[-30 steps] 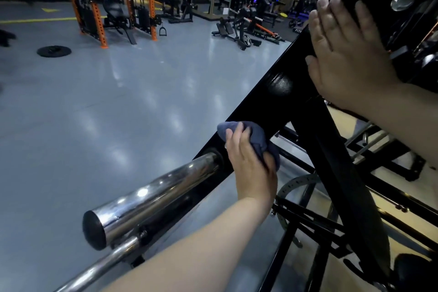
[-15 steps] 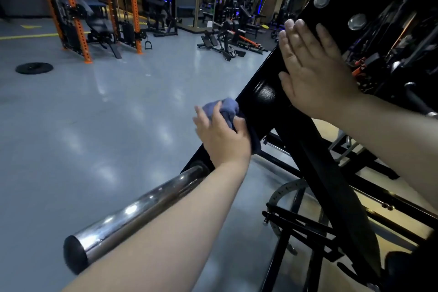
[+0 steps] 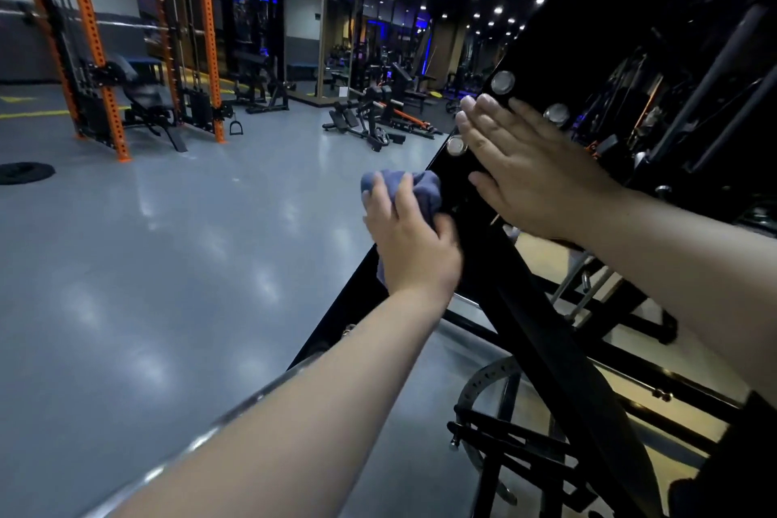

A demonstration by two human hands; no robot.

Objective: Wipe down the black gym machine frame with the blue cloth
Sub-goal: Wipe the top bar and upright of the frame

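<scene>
The black gym machine frame (image 3: 542, 55) is being seen as a slanted beam. Its long axis is running from below and behind the left hand (image 3: 410, 240), up and away past the knuckles toward the upper right. The blue cloth (image 3: 420, 189) is being gripped, bunched, in the curled fingers of the left hand and is being pressed against the beam's left edge, just ahead of the knuckles. The right hand (image 3: 529, 172) is being laid flat on the beam's face, fingers straight and together, just right of the cloth, with a narrow strip of black between them. Round bolt heads (image 3: 503, 82) are being shown just beyond the right fingertips. The coming stroke is being judged as one along the axis. Upward, the path is being crowded by the right hand and the bolts.
</scene>
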